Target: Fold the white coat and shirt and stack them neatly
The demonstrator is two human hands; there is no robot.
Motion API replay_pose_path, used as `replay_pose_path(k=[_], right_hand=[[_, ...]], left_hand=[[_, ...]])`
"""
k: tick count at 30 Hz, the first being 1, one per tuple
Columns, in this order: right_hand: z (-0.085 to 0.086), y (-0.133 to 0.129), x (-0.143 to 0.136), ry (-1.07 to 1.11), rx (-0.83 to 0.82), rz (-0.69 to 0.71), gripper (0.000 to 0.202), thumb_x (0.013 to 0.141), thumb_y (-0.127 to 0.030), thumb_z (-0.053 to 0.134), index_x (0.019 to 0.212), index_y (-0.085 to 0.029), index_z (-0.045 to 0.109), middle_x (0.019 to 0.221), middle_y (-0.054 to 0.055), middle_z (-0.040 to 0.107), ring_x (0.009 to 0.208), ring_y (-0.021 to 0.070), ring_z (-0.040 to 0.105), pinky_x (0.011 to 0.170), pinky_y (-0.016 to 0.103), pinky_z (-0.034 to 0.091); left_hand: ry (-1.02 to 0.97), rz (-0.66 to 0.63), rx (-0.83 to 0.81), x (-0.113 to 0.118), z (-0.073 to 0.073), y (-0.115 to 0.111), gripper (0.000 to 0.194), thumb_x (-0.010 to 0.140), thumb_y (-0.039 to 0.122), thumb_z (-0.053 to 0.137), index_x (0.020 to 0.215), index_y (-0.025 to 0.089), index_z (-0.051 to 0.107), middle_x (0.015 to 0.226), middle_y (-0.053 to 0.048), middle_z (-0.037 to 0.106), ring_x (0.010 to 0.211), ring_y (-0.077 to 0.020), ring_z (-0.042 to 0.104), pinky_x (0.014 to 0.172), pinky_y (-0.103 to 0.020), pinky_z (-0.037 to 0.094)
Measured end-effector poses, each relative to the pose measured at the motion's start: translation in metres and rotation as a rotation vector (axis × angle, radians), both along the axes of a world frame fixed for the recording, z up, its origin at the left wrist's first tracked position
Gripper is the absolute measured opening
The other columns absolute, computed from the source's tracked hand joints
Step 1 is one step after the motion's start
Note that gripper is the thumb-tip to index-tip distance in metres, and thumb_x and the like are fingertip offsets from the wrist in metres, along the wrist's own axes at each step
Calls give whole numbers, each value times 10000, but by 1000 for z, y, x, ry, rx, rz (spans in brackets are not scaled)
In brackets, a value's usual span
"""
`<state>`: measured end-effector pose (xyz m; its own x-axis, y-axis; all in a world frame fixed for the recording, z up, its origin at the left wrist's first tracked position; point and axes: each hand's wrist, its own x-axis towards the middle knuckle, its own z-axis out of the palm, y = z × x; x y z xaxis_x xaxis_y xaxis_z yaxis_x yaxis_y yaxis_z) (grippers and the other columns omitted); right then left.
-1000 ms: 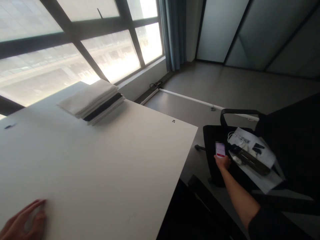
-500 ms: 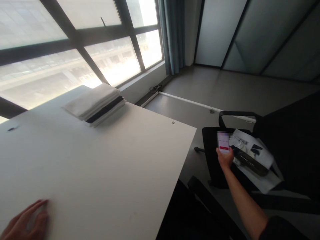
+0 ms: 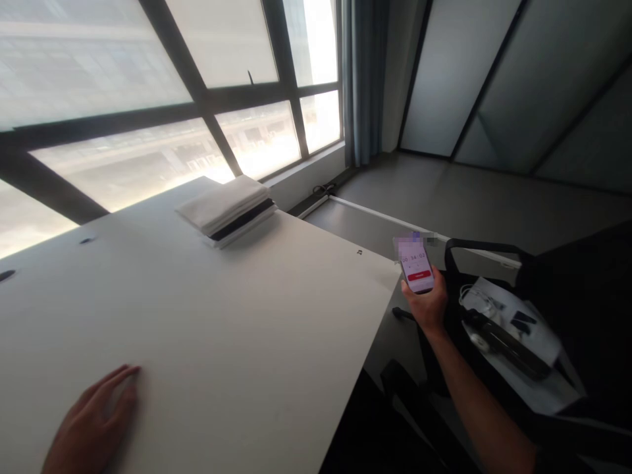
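My right hand (image 3: 428,304) is wrapped round a smartphone (image 3: 416,266) near the table's right corner. Its lit screen shows a timer and a red button; the top part is pixelated. My left hand (image 3: 93,418) rests on the white table (image 3: 237,329) at the lower left, fingers stretched out and holding nothing. A stack of folded white cloths (image 3: 230,204) with one black layer lies toward the table's far edge, away from both hands.
Right of the table, a black chair (image 3: 486,249) holds a dark bottle (image 3: 511,343), a white printed bag or sheet (image 3: 540,329) and a white cable (image 3: 476,295). Large windows (image 3: 133,155) and a blue-grey curtain (image 3: 365,79) stand beyond the table.
My right hand has lifted the smartphone away from the chair seat, toward the table corner and closer to me. The view has shifted left; my left hand stays on the table.
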<state>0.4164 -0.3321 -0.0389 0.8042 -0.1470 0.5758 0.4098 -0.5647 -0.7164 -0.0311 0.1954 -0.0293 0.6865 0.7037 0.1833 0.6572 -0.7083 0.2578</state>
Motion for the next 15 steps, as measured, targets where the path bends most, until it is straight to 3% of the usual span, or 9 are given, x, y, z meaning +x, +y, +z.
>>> replay_pose_path(k=[3, 8, 15], right_hand=[[3, 7, -6, 8, -18, 14, 744, 668, -415, 781, 1314, -148, 524, 1111, 124, 609, 981, 282, 604, 889, 442, 504], [2, 7, -10, 14, -44, 18, 741, 676, -406, 766, 1322, -144, 519, 1109, 125, 605, 973, 282, 602, 881, 436, 505], [4, 11, -16, 32, -49, 45, 728, 680, -397, 764, 1323, -159, 518, 1097, 116, 594, 976, 282, 597, 870, 429, 512]], left_hand=[[-59, -33, -29, 4, 8, -12, 517, 883, 522, 413, 1248, 200, 587, 1389, -93, 554, 1243, -345, 560, 1116, -523, 398], [-125, -59, -87, 9, 16, -26, 496, 915, 543, 338, 1274, 276, 553, 1451, 49, 488, 1289, -357, 495, 987, -545, 418], [-130, -44, -95, 10, 20, -30, 469, 933, 552, 335, 1267, 305, 552, 1458, 48, 482, 1286, -370, 493, 954, -539, 441]])
